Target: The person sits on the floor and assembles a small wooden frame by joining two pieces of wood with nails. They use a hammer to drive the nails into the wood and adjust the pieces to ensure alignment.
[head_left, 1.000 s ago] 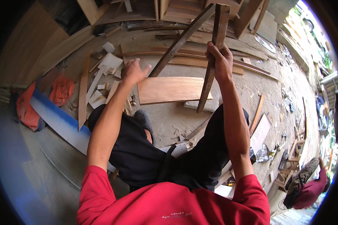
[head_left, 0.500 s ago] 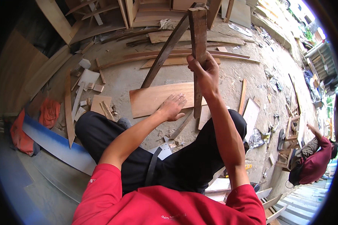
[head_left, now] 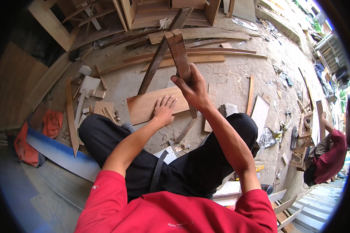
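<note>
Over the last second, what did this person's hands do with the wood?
The left hand came down from the air and now lies flat on the wide board on the floor. The right hand kept its grip on the dark upright wooden bar throughout, the bar's foot by the board's edge. The person stayed seated amid the scattered offcuts, and the other person in red stayed at the right.

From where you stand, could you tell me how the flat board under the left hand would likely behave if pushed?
The flat board looks stiff and thin, so it should probably slide rather than bend. Lying flat on the gritty floor, it seems unlikely to tip or roll.
</note>
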Motion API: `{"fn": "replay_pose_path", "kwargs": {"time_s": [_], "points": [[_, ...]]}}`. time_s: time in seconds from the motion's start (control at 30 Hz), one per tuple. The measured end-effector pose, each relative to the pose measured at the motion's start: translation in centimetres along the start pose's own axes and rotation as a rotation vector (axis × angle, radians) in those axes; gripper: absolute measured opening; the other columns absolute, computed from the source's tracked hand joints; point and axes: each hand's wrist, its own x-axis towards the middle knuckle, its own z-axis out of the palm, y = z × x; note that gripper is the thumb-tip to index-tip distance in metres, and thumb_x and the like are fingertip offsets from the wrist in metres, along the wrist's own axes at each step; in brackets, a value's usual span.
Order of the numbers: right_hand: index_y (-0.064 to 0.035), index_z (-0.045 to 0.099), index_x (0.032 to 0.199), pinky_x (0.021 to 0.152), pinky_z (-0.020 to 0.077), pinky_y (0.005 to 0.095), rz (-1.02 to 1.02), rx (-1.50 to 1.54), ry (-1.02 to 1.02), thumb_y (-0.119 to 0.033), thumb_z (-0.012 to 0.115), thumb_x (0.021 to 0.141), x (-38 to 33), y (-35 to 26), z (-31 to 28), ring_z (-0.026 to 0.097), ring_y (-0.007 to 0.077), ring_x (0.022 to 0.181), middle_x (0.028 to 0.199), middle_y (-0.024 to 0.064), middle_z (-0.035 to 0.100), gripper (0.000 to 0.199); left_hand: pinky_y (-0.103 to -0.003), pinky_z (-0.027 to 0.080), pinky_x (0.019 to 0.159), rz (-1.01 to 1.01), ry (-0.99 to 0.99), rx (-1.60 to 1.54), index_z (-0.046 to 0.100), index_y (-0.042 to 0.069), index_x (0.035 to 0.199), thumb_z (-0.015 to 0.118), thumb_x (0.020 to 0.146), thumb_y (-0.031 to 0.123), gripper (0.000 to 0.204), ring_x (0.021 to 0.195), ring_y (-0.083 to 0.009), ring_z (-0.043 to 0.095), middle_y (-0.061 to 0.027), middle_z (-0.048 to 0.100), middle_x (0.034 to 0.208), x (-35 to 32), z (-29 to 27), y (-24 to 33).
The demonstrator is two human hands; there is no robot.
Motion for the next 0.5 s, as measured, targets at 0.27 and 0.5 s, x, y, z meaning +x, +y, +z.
{"fn": "replay_pose_path", "kwargs": {"time_s": [0.27, 0.5], "points": [[-0.0043, 0.049, 0.097, 0.059, 0.039, 0.0303, 0.02, -0.095, 0.012, -0.024, 0.071, 0.088, 0.6, -0.2, 0.4, 0.042, 0.0139, 0.064, 0.071, 0.0042, 0.049, 0.031, -0.044, 0.012, 0.119, 0.098, -0.048, -0.112, 0.022, 0.002, 0.15, 0.049, 0.09, 0.058, 0.087, 0.145, -0.0339, 0.016, -0.0181, 0.02, 0.157, -4.4, -0.5, -6.6], [-0.001, 0.054, 0.102, 0.057, 0.0416, 0.0318, 0.041, -0.107, 0.055, -0.024, 0.073, 0.085, 1.0, 0.7, 1.0, 0.045, 0.0169, 0.061, 0.068, 0.0089, 0.054, 0.034, -0.047, -0.006, 0.118, -0.63, -0.048, -0.29, 0.011, 0.003, 0.153, 0.035, 0.097, 0.05, 0.077, 0.148, -0.0335, -0.003, -0.0183, 0.006, 0.16, -6.1, 1.3, -9.7]]}}
